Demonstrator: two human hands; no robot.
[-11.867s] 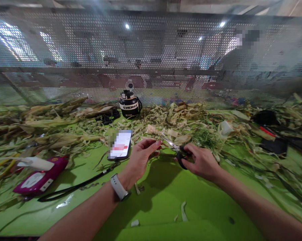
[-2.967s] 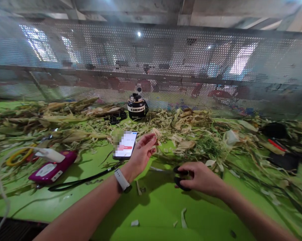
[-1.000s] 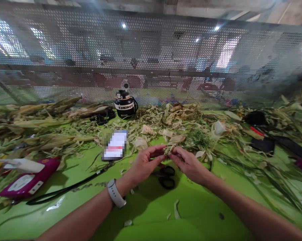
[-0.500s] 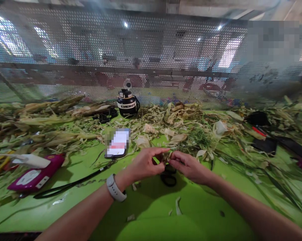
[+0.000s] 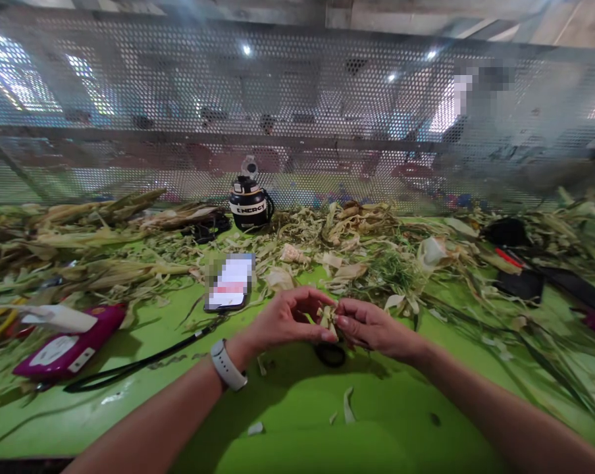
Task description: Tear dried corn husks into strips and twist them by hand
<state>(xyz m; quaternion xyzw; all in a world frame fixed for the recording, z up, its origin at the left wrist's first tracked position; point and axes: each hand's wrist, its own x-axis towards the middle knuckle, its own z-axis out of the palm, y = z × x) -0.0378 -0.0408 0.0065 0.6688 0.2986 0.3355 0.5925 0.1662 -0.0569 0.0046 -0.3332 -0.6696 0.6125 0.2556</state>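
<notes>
Between my two hands, low over the table, is a small pale yellow-green bundle of corn husk (image 5: 328,317) with short splayed strips. My left hand (image 5: 290,319), with a white watch on its wrist, pinches it from the left between thumb and fingers. From the right, my right hand (image 5: 369,326) grips it with thumb and curled fingers, hiding part of it. Just below the hands a black loop (image 5: 330,355), like a scissors handle, lies on the green table (image 5: 297,421); the rest of it is covered.
A phone (image 5: 230,283) with a black strap lies left of my hands. Farther left is a magenta power strip (image 5: 70,345) with a white charger. Dry husks (image 5: 357,224) spread across the back around a black jug (image 5: 249,205). Behind stands a perforated metal screen (image 5: 297,99).
The husk bundle has turned and now shows more of its pale strips between my fingers. My right hand has tilted slightly downward. Things on the table stay where they were.
</notes>
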